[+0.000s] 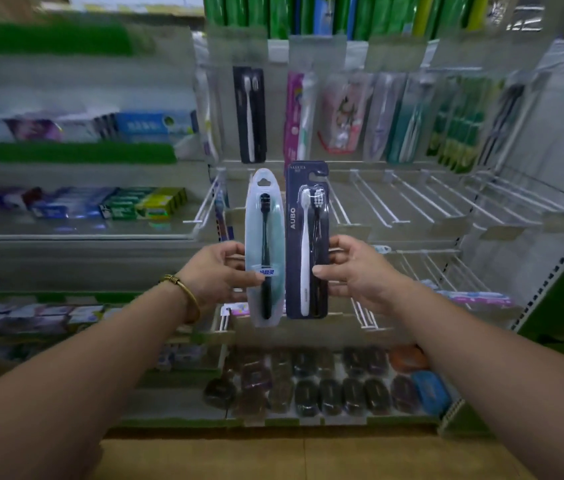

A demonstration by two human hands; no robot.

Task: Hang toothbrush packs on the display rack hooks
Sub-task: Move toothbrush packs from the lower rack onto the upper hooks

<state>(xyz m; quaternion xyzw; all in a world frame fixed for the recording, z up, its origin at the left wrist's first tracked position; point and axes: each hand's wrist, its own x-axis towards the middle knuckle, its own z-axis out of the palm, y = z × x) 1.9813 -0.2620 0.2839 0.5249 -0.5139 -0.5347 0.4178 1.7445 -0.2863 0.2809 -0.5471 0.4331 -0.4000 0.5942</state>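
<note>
My left hand (pixel 219 271) grips a pale oval toothbrush pack (pixel 263 216) with one black brush, held upright. Beside it, touching or nearly so, my right hand (pixel 353 271) holds a dark navy pack (pixel 306 209) with a white and a black brush, also upright. Both packs are in front of the display rack, whose middle row of white wire hooks (pixel 398 202) stands bare behind them. The row above carries hanging packs, among them a black pack (pixel 250 114) and a pink one (pixel 295 114).
Shelves of toothpaste boxes (pixel 107 202) fill the left side. A lower row of hooks (pixel 440 271) holds a few packs at the right. Soap cases (pixel 342 386) lie on the bottom shelf. A wooden floor strip shows below.
</note>
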